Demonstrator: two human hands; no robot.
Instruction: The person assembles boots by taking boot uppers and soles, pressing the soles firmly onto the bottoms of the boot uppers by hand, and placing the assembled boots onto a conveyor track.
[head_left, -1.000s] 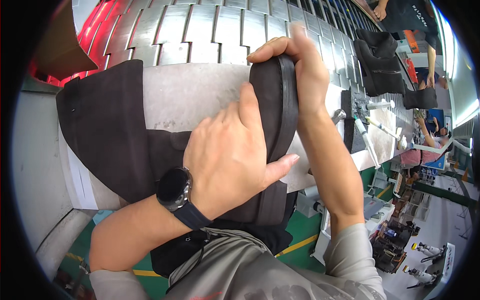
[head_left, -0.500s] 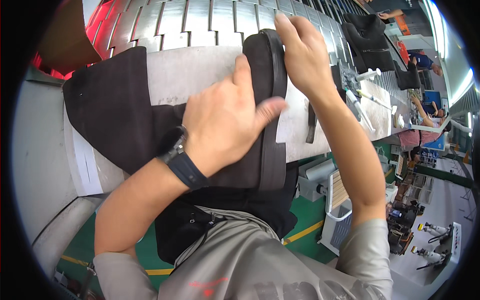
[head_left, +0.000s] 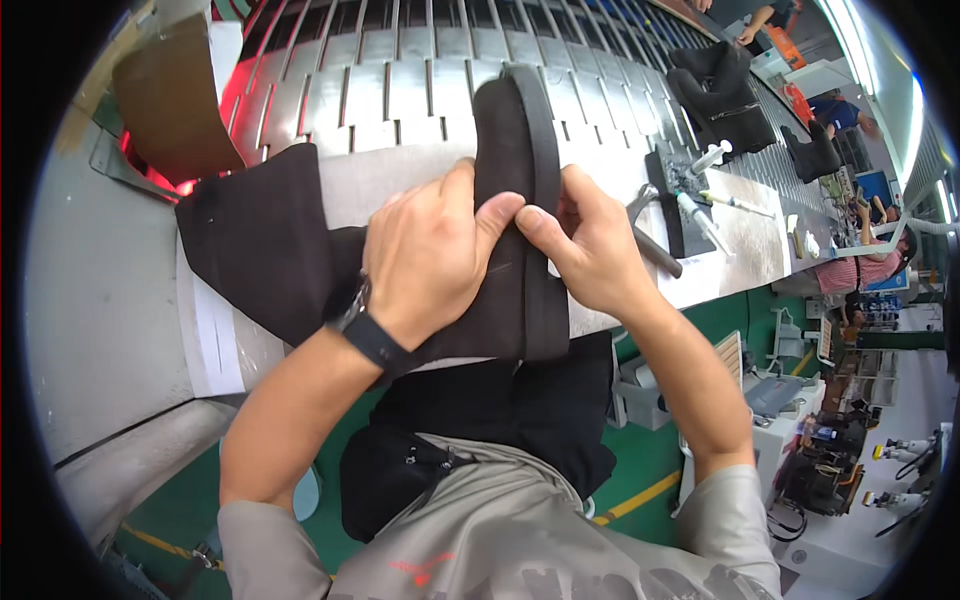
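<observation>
A black suede boot [head_left: 260,225] lies in front of me, its shaft to the left and its toe pointing away. Along the right side of its foot runs a thick black rubber sole [head_left: 543,150]. My left hand [head_left: 425,240] is closed round the upper, with the thumb pressed at the seam between upper and sole. From the other side, my right hand [head_left: 595,240] grips the sole at mid-length, fingers curled against its outer face. Its thumb tip meets the left thumb at that seam. The fingertips of both hands are partly hidden.
Right of the boot lie a hammer [head_left: 657,250] and a black mat [head_left: 690,238] with syringes [head_left: 703,222]. Beyond the worktop runs a slatted metal conveyor [head_left: 400,95], with other black boots [head_left: 725,100] at right. A brown flap [head_left: 175,90] hangs by red light at left. People work farther right.
My right hand has come from beside the toe back to mid-sole, where its thumb now presses. My left hand still holds the upper. The view has shifted, and the hammer now shows.
</observation>
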